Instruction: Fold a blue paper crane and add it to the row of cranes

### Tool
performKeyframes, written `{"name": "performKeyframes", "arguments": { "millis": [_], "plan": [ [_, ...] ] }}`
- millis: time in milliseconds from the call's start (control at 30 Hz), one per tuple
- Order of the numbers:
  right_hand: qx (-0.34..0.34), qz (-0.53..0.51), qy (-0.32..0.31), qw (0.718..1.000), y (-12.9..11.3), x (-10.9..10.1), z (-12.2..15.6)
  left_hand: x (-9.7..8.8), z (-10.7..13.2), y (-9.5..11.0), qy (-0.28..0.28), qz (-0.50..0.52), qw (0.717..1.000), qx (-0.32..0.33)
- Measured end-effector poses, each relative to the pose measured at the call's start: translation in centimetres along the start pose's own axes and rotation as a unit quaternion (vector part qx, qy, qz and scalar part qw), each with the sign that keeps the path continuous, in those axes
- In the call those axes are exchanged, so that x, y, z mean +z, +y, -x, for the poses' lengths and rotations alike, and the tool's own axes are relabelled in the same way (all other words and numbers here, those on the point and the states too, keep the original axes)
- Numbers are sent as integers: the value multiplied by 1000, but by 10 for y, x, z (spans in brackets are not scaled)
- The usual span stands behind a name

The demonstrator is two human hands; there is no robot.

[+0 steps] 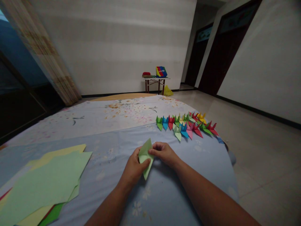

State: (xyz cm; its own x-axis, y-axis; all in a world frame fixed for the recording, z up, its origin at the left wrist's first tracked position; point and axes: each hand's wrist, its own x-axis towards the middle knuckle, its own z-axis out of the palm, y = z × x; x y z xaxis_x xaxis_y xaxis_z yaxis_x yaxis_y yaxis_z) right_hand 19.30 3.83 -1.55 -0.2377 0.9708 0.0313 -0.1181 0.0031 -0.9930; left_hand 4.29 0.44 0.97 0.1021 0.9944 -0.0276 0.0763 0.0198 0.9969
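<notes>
A pale green piece of folded origami paper (146,157), long and diamond-shaped with pointed ends, is held between my two hands above the blue cloth. My left hand (135,165) grips its left side, the thumb lying across the front. At the right edge, my right hand (164,153) pinches the paper between thumb and bent forefinger. The fingers behind the paper are partly hidden. Beyond my right hand stand several folded paper cranes (184,130) in green, blue, red, pink and yellow, set close together in rows.
A stack of coloured paper sheets (47,179), pale green on top, lies at the left. The table has a blue flowered cloth (105,188) and a white flowered cloth (94,117). Against the far wall is a small table (156,78) bearing a colourful box (161,72).
</notes>
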Motion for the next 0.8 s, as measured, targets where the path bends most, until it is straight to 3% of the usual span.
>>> {"name": "performKeyframes", "arguments": {
  "millis": [100, 233, 300, 567, 800],
  "plan": [
    [-4, -12, 10, 1000, -1, -1, 0, 0, 0, 0, -20, 74, 997, -19],
    [-5, -24, 25, 999, -3, -3, 0, -3, -2, 1, -78, 242, 964, -77],
    [-9, -28, 22, 999, -2, -4, -1, -5, -4, 1, -80, 262, 958, -86],
    [-10, -41, 14, 999, -2, -3, -2, -10, -8, -6, -74, 135, 985, -76],
    [-15, -2, 15, 1000, -1, -3, -2, -17, -8, 0, -42, -10, 998, -37]
  ]
}}
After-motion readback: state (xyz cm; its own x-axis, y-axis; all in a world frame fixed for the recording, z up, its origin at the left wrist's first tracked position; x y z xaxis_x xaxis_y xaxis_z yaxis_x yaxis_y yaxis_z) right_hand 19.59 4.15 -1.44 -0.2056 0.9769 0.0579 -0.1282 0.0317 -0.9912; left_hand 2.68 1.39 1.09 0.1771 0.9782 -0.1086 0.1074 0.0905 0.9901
